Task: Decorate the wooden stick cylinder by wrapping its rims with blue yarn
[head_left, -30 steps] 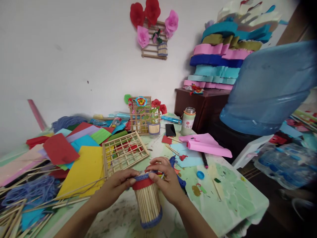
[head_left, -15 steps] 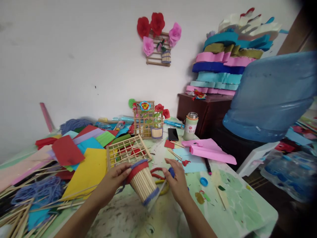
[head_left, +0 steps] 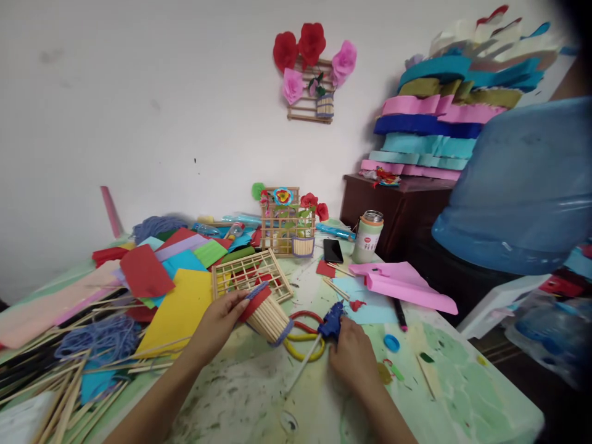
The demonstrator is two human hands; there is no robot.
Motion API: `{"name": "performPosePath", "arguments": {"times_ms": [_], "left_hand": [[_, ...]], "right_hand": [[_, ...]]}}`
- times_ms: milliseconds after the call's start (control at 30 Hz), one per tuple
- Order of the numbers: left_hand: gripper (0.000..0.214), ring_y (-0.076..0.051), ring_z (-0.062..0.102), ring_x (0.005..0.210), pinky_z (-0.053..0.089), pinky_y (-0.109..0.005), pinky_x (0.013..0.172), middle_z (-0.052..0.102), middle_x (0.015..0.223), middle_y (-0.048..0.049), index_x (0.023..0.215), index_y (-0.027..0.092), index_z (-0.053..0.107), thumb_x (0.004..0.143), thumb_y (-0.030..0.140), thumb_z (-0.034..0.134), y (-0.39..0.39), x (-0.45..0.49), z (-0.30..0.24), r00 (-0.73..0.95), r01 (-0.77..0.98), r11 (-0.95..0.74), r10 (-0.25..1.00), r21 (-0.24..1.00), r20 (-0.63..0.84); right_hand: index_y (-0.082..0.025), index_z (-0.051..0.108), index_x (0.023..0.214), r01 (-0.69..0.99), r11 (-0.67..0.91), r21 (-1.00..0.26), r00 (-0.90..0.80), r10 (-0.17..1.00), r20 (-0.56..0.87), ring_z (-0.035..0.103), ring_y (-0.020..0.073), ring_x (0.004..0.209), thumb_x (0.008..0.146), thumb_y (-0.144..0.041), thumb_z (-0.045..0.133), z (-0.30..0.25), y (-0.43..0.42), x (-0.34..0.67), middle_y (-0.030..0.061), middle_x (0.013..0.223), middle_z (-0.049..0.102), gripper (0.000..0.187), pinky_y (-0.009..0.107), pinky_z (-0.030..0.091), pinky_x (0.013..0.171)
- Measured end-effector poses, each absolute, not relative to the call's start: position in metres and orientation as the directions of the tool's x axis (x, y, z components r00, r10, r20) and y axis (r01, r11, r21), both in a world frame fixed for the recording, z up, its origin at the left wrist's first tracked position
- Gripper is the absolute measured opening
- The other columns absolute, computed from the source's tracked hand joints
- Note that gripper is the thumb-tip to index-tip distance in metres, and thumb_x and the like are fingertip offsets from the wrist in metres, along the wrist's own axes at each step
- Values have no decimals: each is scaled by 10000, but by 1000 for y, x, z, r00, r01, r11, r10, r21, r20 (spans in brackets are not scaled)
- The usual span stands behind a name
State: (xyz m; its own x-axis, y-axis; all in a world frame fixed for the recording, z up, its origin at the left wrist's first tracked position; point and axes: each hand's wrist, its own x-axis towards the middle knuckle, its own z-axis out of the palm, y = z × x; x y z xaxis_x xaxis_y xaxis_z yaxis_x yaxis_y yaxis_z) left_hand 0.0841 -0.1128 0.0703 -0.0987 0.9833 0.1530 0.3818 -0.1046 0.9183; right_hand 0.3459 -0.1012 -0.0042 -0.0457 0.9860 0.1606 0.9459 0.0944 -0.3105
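My left hand (head_left: 226, 314) is closed on the rim of a small basket (head_left: 269, 317) made of pale sticks, with a red band and blue yarn edging. The basket is tilted, its narrower end towards the lower right. On the right, my right hand (head_left: 354, 351) is closed at a blue glue gun (head_left: 331, 322); its fingers partly hide the grip. A whitish glue stick (head_left: 303, 369) juts from the gun towards the lower left. Red and yellow looped handles (head_left: 306, 354), apparently of scissors, lie between my hands. Behind the basket rests a stick lattice (head_left: 226, 271).
Coloured paper (head_left: 185, 308), blue yarn (head_left: 99, 338) and loose sticks cover the left side. A decorated lattice stand (head_left: 271, 234), a phone (head_left: 333, 251) and a jar (head_left: 369, 237) stand or lie at the back. Pink paper (head_left: 407, 287) and a blue cap (head_left: 391, 343) are on the right.
My right hand has gone from half open to closed at the glue gun, which now shows more fully. The basket has tilted further and moved slightly up. The view has shifted left.
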Motion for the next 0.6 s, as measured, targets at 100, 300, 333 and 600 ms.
{"name": "performPosePath", "arguments": {"times_ms": [100,300,333,600], "left_hand": [[355,-216,604,904,485,-309,767,669,1011,-53,1005,177,637,795,429,502,-117,88,74,-54,383,-86,992,920,116],[336,-214,610,852,488,-318,735,672,948,-60,945,165,655,791,411,487,-119,95,72,5,439,-88,995,894,96],[325,-214,611,836,488,-319,731,676,917,-56,917,168,663,785,410,492,-120,96,71,4,454,-90,995,887,99],[291,-212,616,869,481,-309,759,685,947,-48,953,192,657,818,353,455,-122,109,58,176,520,-102,984,848,10]], "right_hand": [[-37,525,1125,961,92,-260,-48,984,171,509,297,1026,679,-109,470,-4,-104,351,187,1056,584,455,352,362,865],[-110,571,908,936,101,-339,-49,986,157,547,255,904,665,-146,478,9,-102,375,121,875,609,262,314,398,784],[-108,565,939,924,93,-370,-21,981,194,548,253,906,678,-177,483,13,-103,378,122,894,608,282,315,403,784],[-174,561,956,494,393,-775,18,887,462,584,204,860,649,-219,548,28,-138,335,66,923,625,311,299,463,767]]}}
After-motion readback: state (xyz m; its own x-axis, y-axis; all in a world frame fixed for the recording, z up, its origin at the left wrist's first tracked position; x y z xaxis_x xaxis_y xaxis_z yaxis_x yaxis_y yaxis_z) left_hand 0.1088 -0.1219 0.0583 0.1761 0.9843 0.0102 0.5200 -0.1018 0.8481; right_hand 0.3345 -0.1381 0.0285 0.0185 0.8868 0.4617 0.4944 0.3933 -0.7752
